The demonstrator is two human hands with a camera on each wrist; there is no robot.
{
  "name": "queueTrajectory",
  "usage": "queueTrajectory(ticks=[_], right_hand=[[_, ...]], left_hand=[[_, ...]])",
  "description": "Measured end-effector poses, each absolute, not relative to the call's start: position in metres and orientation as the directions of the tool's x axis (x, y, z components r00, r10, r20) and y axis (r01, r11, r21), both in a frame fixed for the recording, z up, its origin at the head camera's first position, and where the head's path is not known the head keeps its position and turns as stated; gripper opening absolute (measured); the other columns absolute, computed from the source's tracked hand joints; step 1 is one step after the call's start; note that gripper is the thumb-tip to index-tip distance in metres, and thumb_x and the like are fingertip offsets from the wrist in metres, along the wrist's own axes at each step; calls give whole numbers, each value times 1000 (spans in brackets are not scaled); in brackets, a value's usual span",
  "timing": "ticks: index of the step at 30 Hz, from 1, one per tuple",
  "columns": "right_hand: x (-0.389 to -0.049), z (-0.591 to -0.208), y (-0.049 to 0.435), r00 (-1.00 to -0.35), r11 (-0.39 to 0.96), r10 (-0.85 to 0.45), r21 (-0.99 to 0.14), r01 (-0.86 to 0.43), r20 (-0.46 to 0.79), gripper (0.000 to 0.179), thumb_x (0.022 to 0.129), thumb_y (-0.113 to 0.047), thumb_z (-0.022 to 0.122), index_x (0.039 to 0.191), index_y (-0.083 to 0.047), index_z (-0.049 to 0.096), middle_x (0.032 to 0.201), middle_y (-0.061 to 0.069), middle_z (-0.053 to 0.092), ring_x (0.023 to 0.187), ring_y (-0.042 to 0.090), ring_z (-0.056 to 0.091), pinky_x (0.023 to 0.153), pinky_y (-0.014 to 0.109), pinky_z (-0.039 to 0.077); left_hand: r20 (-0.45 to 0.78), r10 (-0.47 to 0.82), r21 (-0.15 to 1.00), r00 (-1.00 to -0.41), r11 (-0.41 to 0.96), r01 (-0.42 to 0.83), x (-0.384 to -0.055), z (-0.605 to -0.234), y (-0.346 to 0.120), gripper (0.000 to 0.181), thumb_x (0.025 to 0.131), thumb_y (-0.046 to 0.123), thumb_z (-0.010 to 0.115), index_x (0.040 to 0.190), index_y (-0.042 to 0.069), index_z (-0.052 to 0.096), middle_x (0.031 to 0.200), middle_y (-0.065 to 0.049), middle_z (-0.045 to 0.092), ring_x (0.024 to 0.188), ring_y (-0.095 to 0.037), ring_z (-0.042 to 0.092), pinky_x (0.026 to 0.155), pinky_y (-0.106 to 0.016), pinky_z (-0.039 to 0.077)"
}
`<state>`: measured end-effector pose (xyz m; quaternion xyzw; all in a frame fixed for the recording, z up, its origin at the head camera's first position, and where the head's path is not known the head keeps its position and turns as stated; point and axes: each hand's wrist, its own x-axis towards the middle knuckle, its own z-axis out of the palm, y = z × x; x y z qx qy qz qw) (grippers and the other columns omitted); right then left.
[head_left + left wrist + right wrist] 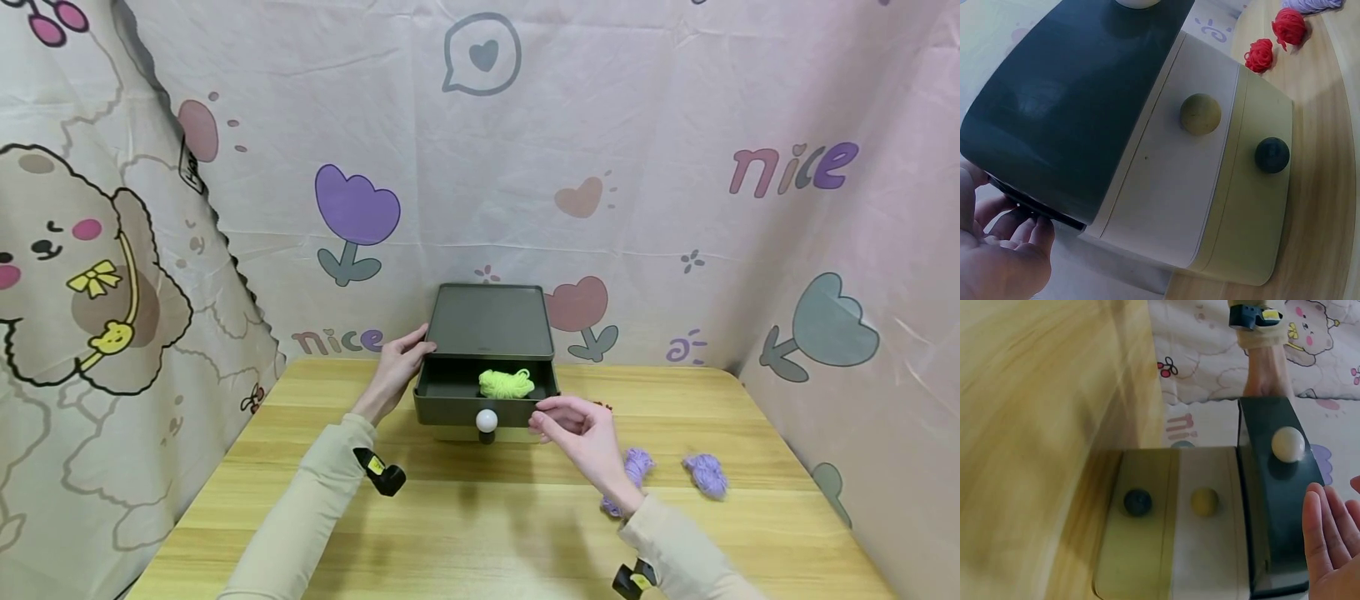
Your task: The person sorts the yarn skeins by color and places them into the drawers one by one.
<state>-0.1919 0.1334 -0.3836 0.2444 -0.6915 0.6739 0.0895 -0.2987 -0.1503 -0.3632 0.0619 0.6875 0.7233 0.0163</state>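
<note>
A small drawer cabinet (491,321) has a dark top and its dark top drawer (450,410) pulled out. Inside that drawer lies a bundle of neon yellow-green yarn (506,384); a white knob (487,421) is on its front. My left hand (399,367) grips the cabinet's left side near the top edge, its fingers curled against the dark rim in the left wrist view. By the drawer's front right corner is my right hand (581,433), holding nothing. Its fingers (1314,525) look nearly straight beside the drawer front in the right wrist view; whether they touch it I cannot tell.
Two purple yarn bundles lie right of the cabinet, one (705,476) farther out, the other (637,467) partly behind my right wrist. Red yarn balls (1289,27) sit near the cabinet's right side. Below are a white drawer (1166,156) and a yellowish one (1247,206), both closed.
</note>
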Motion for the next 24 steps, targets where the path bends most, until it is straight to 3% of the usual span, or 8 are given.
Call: queueTrajectory(ticks=[10, 15, 24], right_hand=[[-191, -399, 115, -860, -52, -264, -897, -439, 436, 31, 81, -7, 63, 105, 10, 57, 89, 31, 64, 74, 17, 68, 66, 42, 53], [-189, -402, 106, -882, -44, -269, -920, -390, 387, 32, 80, -11, 65, 106, 7, 58, 93, 34, 62, 75, 14, 67, 67, 36, 55], [-178, -390, 92, -908, -24, -261, -942, -334, 329, 33, 80, -3, 63, 110, 9, 56, 97, 32, 62, 73, 8, 66, 67, 30, 55]], left_hand=[[68, 101, 997, -993, -53, 63, -300, -364, -150, 55, 87, 17, 56, 138, 15, 35, 145, -1, 29, 49, 1, 29, 61, -16, 35], [62, 98, 997, -993, -51, 57, -300, -364, -150, 56, 87, 18, 56, 138, 15, 34, 145, 1, 29, 52, 0, 30, 67, -14, 38], [63, 101, 997, -993, -56, 57, -300, -364, -150, 56, 86, 17, 56, 138, 15, 34, 146, 0, 28, 53, 1, 30, 66, -14, 38]])
